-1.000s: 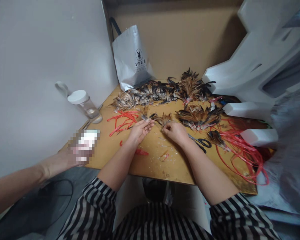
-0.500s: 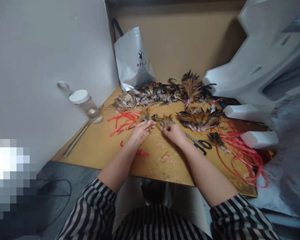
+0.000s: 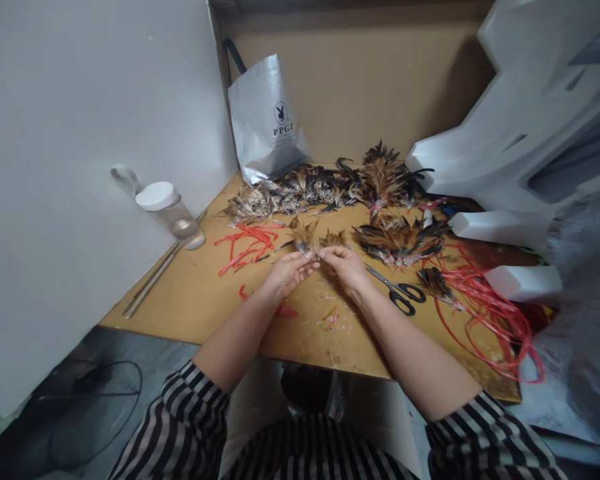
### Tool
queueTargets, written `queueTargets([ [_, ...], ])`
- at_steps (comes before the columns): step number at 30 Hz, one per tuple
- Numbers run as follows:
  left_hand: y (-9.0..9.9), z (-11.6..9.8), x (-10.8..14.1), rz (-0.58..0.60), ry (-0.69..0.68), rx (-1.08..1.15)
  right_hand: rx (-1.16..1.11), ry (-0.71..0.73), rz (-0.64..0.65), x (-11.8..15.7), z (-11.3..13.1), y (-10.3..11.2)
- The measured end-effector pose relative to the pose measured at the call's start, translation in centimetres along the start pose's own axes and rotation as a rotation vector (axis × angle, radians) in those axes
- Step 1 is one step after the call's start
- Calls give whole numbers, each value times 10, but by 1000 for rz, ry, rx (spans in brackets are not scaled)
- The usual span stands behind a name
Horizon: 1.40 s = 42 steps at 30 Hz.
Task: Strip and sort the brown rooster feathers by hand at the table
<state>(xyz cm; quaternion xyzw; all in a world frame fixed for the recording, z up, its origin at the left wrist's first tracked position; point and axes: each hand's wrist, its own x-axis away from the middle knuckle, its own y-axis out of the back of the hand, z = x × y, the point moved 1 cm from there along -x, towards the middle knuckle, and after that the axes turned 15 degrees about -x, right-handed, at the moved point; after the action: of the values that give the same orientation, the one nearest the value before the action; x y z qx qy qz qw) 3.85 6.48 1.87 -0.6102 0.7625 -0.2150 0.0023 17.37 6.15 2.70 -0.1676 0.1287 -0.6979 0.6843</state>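
A person in striped sleeves sits at a yellow-brown desk [image 3: 205, 300] set into a corner, with a pale wall on the left and a brown board behind. Both bare hands meet near the middle of the desk. The left hand [image 3: 289, 273] and the right hand [image 3: 345, 265] are side by side, fingertips pinched on a small bunch of brown feathers [image 3: 314, 239] that fans away toward 12 o'clock. Both hands are closed around its base.

Beyond the hands, at 12 o'clock, a long heap of dark and tan feathers [image 3: 325, 187] runs across the back of the desk. A second feather pile [image 3: 397, 240] lies at 2 o'clock. Behind the heap a grey paper bag [image 3: 267, 120] leans against the board.

At 10 o'clock lie loose red strips [image 3: 245, 243], and farther left a clear jar with a white lid [image 3: 167, 210] stands near the wall, with thin sticks [image 3: 155, 273] lying beside it. Black-handled scissors [image 3: 400, 293] rest just right of the right hand, at 3 o'clock. A tangle of red cord [image 3: 490, 313] spreads toward the desk's right edge. White foam blocks [image 3: 500, 227] crowd the right side. Small scraps dot the desk in front of the hands.
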Motion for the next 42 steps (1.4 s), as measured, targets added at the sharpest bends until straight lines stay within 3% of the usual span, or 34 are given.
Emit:
queueTargets([
  [10, -2, 2, 1, 10, -19, 22, 122, 219, 8, 0, -7, -5],
  [26, -2, 2, 2, -34, -111, -119, 4, 156, 10, 2, -2, -6],
  [34, -3, 2, 5, 24, -116, -260, 47, 170, -10, 2, 0, -3],
  [39, 1, 1, 2, -32, -138, -356, 32, 127, 23, -2, 3, 1],
  [42, 6, -2, 0, -83, -167, -263, 138, 199, -27, -10, 8, 14],
])
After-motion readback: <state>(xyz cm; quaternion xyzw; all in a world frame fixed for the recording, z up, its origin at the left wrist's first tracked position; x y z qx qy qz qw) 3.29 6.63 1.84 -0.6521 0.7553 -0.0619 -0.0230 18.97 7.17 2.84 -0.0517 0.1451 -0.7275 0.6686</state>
